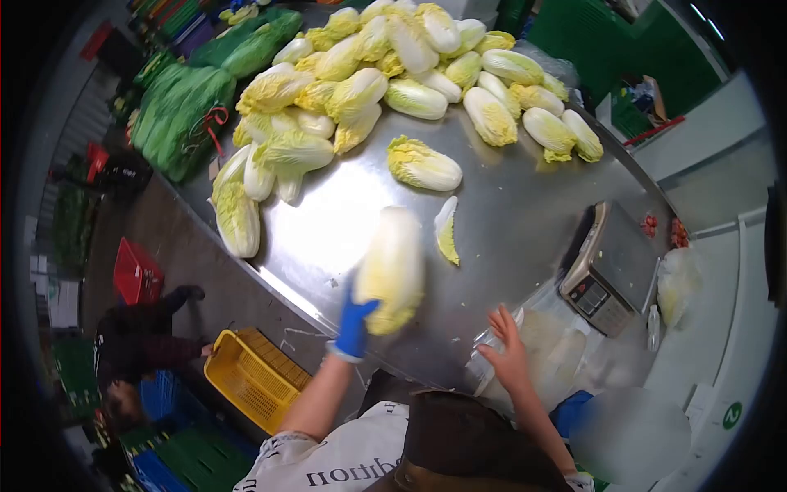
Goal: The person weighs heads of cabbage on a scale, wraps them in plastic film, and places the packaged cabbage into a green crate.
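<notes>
My left hand (354,321), in a blue glove, grips a napa cabbage (392,264) near its leafy end. The cabbage is slightly blurred, its white base pointing away from me. Bare and with fingers spread, my right hand (510,353) hovers by the clear plastic bags (548,344) at the table's near edge and holds nothing. Another napa cabbage (425,164) lies on its own on the metal table (504,221). Close to it is a loose cabbage leaf (447,231). A big heap of napa cabbages (352,94) covers the far side.
A weighing scale (602,275) stands on the right of the table. Green mesh sacks (180,115) sit at the far left. On the floor are a yellow crate (254,377) and a red basket (137,271). A co-worker (143,340) bends beside the yellow crate, one hand at its rim.
</notes>
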`<act>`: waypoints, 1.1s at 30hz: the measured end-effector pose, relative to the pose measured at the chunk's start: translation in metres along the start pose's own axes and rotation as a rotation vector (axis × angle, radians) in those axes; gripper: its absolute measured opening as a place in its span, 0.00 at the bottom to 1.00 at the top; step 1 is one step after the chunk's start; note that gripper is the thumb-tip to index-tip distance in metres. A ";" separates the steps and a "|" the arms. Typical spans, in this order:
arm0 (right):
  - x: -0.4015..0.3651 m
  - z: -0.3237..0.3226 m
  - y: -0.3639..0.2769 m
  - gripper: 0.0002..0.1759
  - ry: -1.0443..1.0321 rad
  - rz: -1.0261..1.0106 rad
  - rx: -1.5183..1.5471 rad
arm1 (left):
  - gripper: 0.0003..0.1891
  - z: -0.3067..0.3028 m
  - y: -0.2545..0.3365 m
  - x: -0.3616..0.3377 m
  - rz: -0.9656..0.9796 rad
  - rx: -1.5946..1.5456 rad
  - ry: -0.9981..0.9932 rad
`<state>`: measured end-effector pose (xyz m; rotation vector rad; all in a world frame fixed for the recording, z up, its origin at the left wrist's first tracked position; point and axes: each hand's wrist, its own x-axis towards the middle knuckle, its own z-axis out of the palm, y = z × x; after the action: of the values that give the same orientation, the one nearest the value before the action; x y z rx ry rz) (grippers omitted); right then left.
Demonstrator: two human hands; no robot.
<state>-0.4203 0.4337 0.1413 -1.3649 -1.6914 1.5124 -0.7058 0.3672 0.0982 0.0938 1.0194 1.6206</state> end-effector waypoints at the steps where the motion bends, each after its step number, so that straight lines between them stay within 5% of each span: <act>1: 0.014 0.019 -0.013 0.50 -0.022 -0.033 0.238 | 0.42 0.026 -0.014 -0.004 -0.048 0.099 -0.058; 3: 0.036 0.047 -0.034 0.52 -0.074 -0.094 0.723 | 0.47 0.076 -0.037 -0.009 0.327 0.526 -0.225; 4: 0.041 0.046 -0.018 0.50 0.182 0.149 0.464 | 0.50 0.088 -0.031 -0.008 0.378 0.666 -0.390; 6: 0.054 0.016 0.002 0.35 0.172 0.249 1.017 | 0.50 0.099 0.003 0.005 0.482 1.039 -0.686; 8: 0.064 -0.029 0.018 0.32 0.210 0.304 1.208 | 0.50 0.072 0.032 0.026 0.385 0.845 -0.404; 10: 0.070 -0.080 0.034 0.31 0.284 0.240 1.195 | 0.51 -0.040 0.052 0.103 0.473 0.800 0.155; 12: 0.079 -0.136 0.036 0.30 0.388 0.202 1.099 | 0.49 -0.122 0.124 0.135 1.078 1.509 0.874; 14: 0.095 -0.197 0.046 0.28 0.456 0.163 0.924 | 0.49 -0.191 0.180 0.136 1.004 1.591 1.113; 16: 0.113 -0.252 0.056 0.27 0.522 0.145 0.741 | 0.48 -0.262 0.200 0.144 0.863 1.757 1.141; 17: 0.126 -0.295 0.091 0.25 0.499 0.177 0.730 | 0.45 -0.238 0.207 0.135 0.679 1.638 0.906; 18: 0.133 -0.314 0.105 0.24 0.623 0.116 0.617 | 0.35 -0.197 0.200 0.145 0.905 1.334 0.531; 21: 0.144 -0.342 0.105 0.26 0.650 0.286 0.362 | 0.27 -0.199 0.185 0.150 0.813 1.429 0.575; 22: 0.143 -0.349 0.116 0.28 0.667 0.274 0.254 | 0.28 -0.291 0.196 0.181 0.952 1.642 0.503; 25: 0.120 -0.347 0.083 0.36 0.795 0.516 0.021 | 0.33 -0.217 0.180 0.143 0.532 1.495 1.107; 27: 0.092 -0.364 0.085 0.43 0.951 0.409 -0.038 | 0.36 -0.301 0.190 0.163 0.585 1.031 0.725; 28: 0.083 -0.369 0.090 0.46 1.012 0.351 -0.063 | 0.35 -0.282 0.183 0.147 0.395 0.823 0.768; 30: 0.051 -0.372 0.093 0.47 1.064 0.319 0.012 | 0.32 -0.230 0.152 0.104 0.108 0.057 0.511; 33: 0.016 -0.372 0.106 0.47 1.094 0.271 -0.029 | 0.32 -0.084 0.085 0.046 0.313 -0.240 0.458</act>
<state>-0.0710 0.6008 0.1383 -1.9595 -0.8412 0.5732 -0.8330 0.3622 0.0809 -0.3078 1.1853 2.0979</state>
